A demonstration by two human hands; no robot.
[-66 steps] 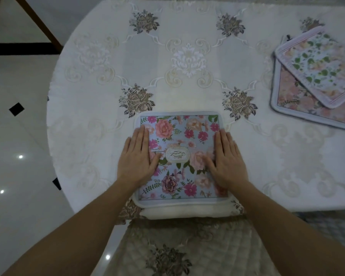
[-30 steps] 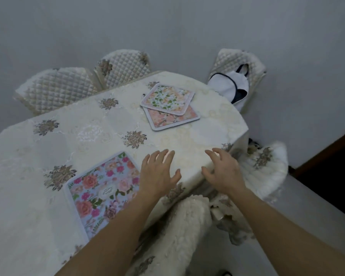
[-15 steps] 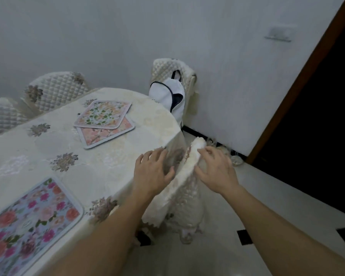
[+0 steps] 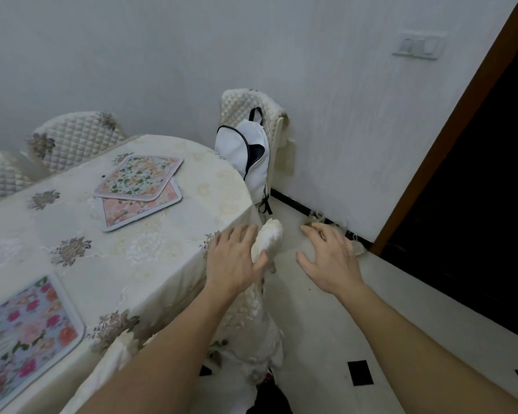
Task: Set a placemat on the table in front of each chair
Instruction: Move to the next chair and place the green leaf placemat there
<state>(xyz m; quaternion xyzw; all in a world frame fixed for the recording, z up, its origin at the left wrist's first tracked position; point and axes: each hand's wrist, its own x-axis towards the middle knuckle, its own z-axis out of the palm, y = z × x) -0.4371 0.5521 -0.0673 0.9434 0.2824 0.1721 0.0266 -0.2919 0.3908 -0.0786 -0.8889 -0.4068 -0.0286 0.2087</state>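
A blue floral placemat [image 4: 24,330] lies flat at the table's near left edge. Two more placemats are stacked further back on the table: a white one with green leaves [image 4: 139,177] on top of a pink one [image 4: 138,210]. My left hand [image 4: 232,258] hovers at the table's right edge with fingers spread, touching the top of a cream covered chair [image 4: 266,243]. My right hand [image 4: 329,258] is open in the air over the floor, to the right of that chair. Neither hand holds anything.
The table [image 4: 150,252] wears a cream embroidered cloth. Quilted chairs stand at the far side [image 4: 72,138] and far right [image 4: 248,106], the latter with a white backpack [image 4: 245,150] hanging on it. A dark doorway [image 4: 476,189] is on the right.
Both hands left the blue placemat and moved right, past the table's edge to the cream chair. My right hand has since come off the chair top. The view swung right.
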